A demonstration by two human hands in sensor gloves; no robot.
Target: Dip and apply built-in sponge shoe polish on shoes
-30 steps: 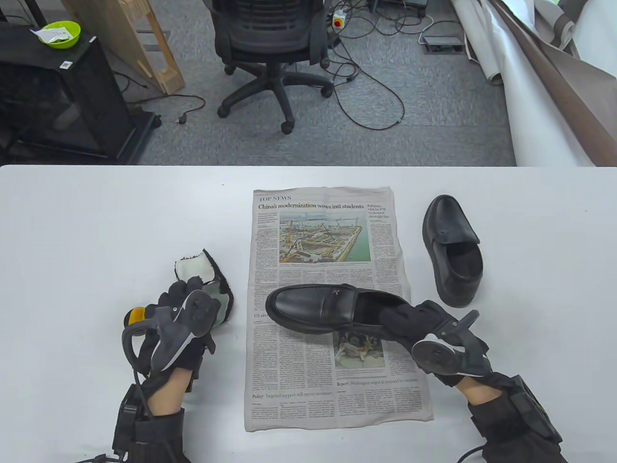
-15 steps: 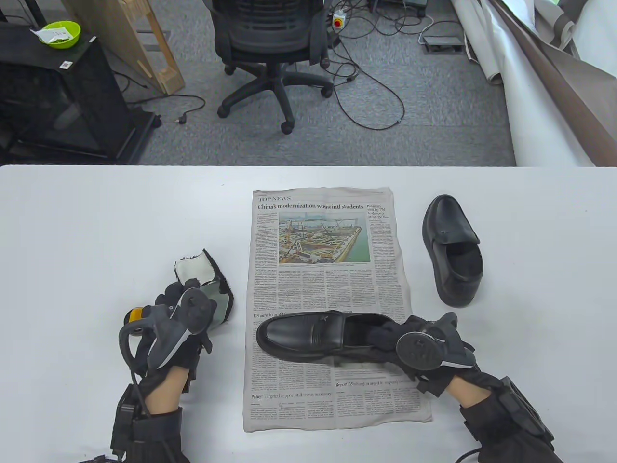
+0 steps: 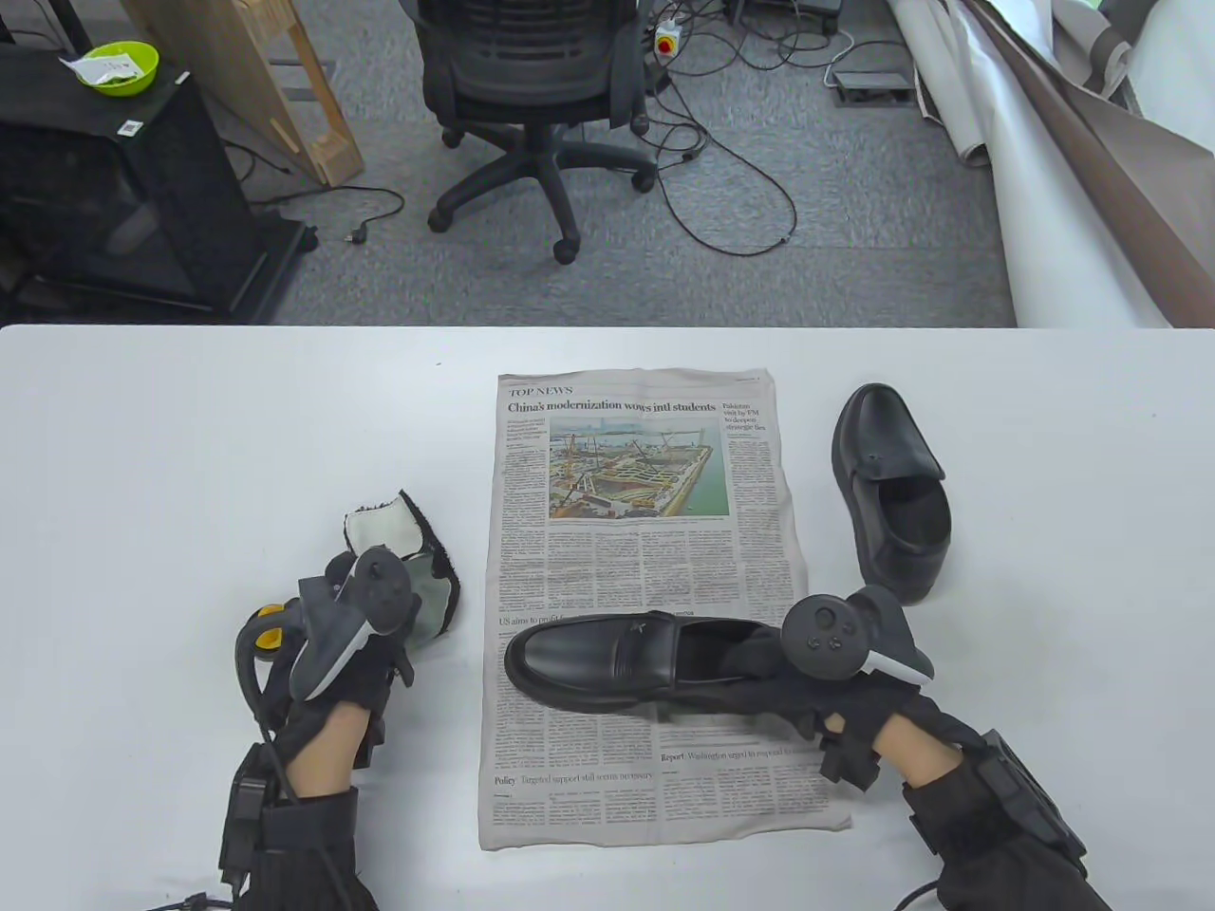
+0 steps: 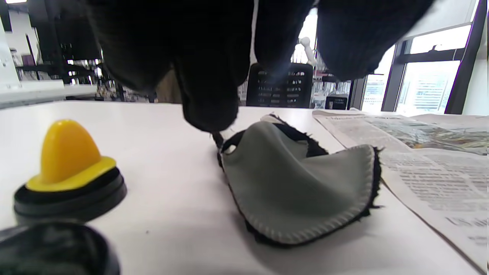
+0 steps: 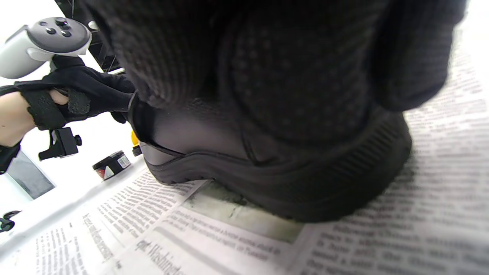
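A black leather loafer (image 3: 607, 661) lies on a spread sheet of newspaper (image 3: 645, 493) near the front edge of the white bench (image 3: 190, 427), toe pointing toward the bench's left edge. The right hand (image 3: 807, 697) grips it at the heel end, fingers reaching into the shoe's opening; in the right wrist view the gloved fingers (image 5: 290, 76) press against the heel wall, and the sole rests on the paper.

The left hand (image 3: 332, 664) sits toward the bench's front left, its fingertips over a grey cloth with a dark fuzzy underside (image 3: 422, 569), which lies just beside the newspaper's left edge. In the left wrist view a fingertip (image 4: 208, 99) comes down at the cloth's near edge; whether it pinches the cloth I cannot tell. Just left of that hand stands the yellow-handled sponge applicator on a round black polish tin (image 4: 67, 172), with another round black tin (image 4: 53, 248) nearer the camera.

A second black loafer (image 3: 892, 493) rests on the bare bench beside the newspaper's right edge.
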